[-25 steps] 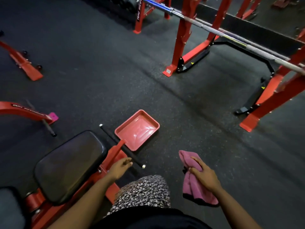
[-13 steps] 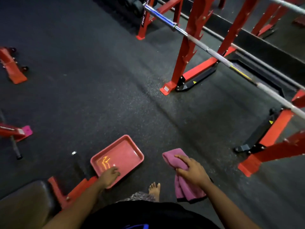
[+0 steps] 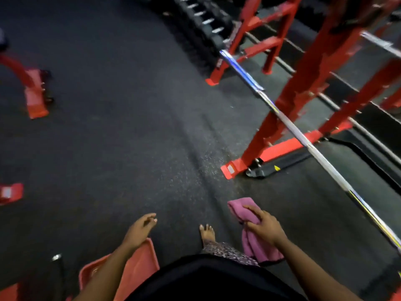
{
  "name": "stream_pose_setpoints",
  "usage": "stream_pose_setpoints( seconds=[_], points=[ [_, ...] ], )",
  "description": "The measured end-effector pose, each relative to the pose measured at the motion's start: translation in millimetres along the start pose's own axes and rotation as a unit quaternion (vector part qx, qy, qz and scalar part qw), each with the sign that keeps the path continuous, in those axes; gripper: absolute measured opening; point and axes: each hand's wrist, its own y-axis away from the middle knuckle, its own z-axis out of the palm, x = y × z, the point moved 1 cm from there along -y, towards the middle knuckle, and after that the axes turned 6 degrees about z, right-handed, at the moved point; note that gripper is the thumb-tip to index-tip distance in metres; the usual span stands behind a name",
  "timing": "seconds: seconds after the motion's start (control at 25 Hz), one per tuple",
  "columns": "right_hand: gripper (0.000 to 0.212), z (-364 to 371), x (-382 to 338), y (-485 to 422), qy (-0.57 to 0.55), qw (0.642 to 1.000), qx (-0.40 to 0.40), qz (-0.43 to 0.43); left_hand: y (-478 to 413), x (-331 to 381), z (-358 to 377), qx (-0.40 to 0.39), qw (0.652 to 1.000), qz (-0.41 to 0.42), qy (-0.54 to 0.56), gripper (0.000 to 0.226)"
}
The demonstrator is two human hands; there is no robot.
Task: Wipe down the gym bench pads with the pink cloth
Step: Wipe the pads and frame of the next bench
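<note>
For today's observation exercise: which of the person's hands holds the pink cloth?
The right hand, gripping the pink cloth; the left hand holds nothing, fingers relaxed, near the red tray.

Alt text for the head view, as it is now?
The right hand grips a pink cloth; the left hand is open and empty beside a red tray. A red rack with a barbell stands to the right.

Soft pink cloth (image 3: 249,242); glossy metal barbell (image 3: 288,124) (floor (image 3: 130,137) matt, speckled).

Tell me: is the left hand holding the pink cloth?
No, the right hand grips the pink cloth; the left hand holds nothing.
</note>
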Motion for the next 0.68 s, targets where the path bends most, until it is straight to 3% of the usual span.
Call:
stream_pose_setpoints(
  seconds=[0.16,0.32,0.48,0.6,0.68],
  points=[
    [0.063,-48,-96,-151,0.103,0.979,-0.086,-0.151,-46,22,-42,0.115,0.987,-0.1,0.046,0.032],
    [0.078,-33,-251,-247,0.185,0.903,-0.173,-0.347,-69,16,-79,0.214,0.954,-0.169,0.122,0.03],
    [0.078,22,-409,-274,0.177,0.835,-0.221,-0.472,-80,-17,-103,0.321,0.883,-0.248,0.234,0.029],
    [0.064,64,-523,-276,0.186,0.774,-0.276,-0.538,-95,-36,-140,0.399,0.827,-0.294,0.267,0.028],
    [0.059,81,-589,-275,0.198,0.74,-0.3,-0.569,-106,-39,-176,0.421,0.807,-0.306,0.28,0.028]
  ],
)
